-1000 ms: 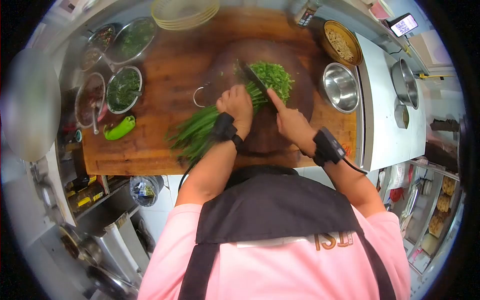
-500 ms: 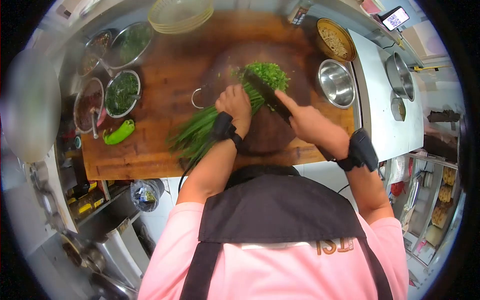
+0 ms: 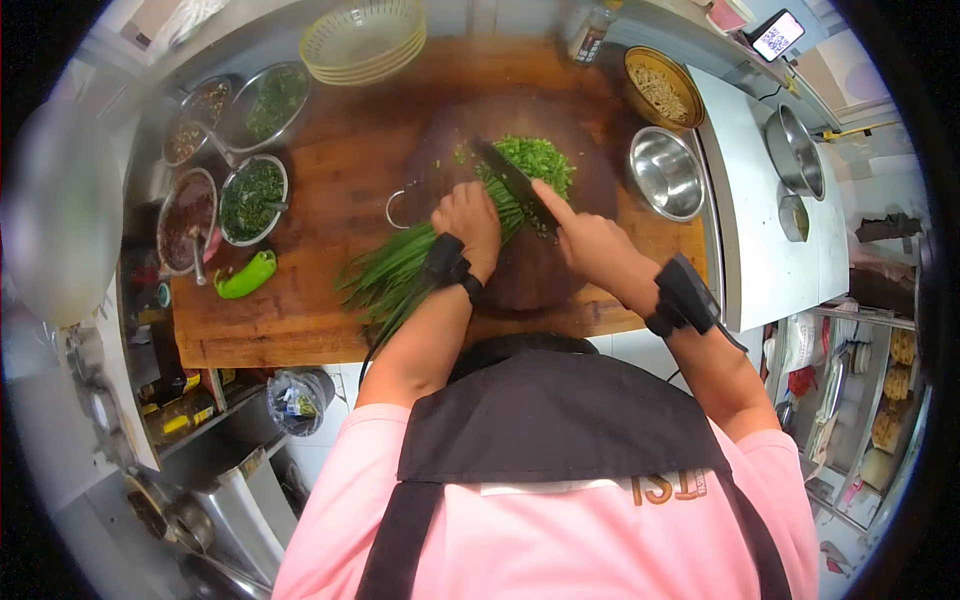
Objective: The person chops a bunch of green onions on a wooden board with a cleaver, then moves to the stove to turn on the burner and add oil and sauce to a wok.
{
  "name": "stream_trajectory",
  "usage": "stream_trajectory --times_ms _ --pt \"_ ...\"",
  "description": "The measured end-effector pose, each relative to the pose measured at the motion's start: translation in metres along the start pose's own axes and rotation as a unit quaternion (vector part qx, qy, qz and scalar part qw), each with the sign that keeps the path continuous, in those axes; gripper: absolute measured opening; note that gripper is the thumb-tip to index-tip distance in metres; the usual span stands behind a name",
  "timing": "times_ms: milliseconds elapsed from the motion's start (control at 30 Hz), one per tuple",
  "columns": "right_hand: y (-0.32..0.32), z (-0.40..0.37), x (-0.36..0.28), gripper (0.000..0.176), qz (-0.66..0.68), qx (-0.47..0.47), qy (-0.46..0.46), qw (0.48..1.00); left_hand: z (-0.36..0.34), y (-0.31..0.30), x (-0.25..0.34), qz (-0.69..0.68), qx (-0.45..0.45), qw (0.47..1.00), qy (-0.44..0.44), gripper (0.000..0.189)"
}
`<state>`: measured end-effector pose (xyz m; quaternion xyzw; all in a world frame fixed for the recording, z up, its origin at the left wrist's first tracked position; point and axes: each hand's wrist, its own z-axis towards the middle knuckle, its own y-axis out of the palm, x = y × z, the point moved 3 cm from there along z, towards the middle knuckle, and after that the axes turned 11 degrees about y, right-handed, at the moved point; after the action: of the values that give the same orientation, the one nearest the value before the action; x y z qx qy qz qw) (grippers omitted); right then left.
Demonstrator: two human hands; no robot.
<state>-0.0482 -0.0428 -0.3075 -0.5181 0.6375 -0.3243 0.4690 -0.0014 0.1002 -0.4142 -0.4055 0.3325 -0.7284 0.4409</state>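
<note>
My left hand (image 3: pixel 470 222) presses down on a bunch of long green chives (image 3: pixel 395 275) lying across a dark round chopping block (image 3: pixel 520 270). My right hand (image 3: pixel 590 245) grips a dark cleaver (image 3: pixel 510 178), forefinger laid along the blade's back. The blade stands just right of my left knuckles, cutting into the chives. A heap of chopped greens (image 3: pixel 535 158) lies beyond the blade on the block.
The block sits on a wooden counter (image 3: pixel 340 150). An empty steel bowl (image 3: pixel 667 172) and a bowl of shredded food (image 3: pixel 660 88) stand right. Bowls of chopped herbs (image 3: pixel 250 195), a green pepper (image 3: pixel 245 275) and stacked baskets (image 3: pixel 365 40) lie left and behind. A white appliance (image 3: pixel 770 200) holds pots.
The cleaver rose and came down again in a chopping stroke. My right wrist swung out and back. The left hand stays on the chives.
</note>
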Motion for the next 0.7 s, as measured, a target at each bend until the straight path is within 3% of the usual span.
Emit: stream_trajectory --times_ms 100,167,333,533,700 --pt "-0.016 -0.017 -0.007 0.066 -0.001 -0.03 0.003 1.0 0.0 0.005 0.002 0.011 -0.025 0.999 -0.024 0.009" --pt "-0.013 -0.02 -0.005 0.067 -0.004 -0.038 0.01 0.999 -0.001 0.002 0.001 -0.01 0.046 0.998 -0.027 0.011" --pt "-0.008 -0.01 -0.01 0.068 -0.005 -0.088 0.026 0.996 -0.002 0.0 -0.002 -0.012 0.006 1.0 -0.007 0.014" --pt "0.041 0.004 0.001 0.07 0.052 0.001 0.026 0.998 -0.001 -0.003 0.0 -0.014 -0.013 1.0 -0.003 0.016" --pt "0.0 -0.003 -0.016 0.07 -0.018 -0.018 0.003 1.0 -0.003 -0.001 -0.002 -0.017 0.003 1.0 -0.002 0.016"
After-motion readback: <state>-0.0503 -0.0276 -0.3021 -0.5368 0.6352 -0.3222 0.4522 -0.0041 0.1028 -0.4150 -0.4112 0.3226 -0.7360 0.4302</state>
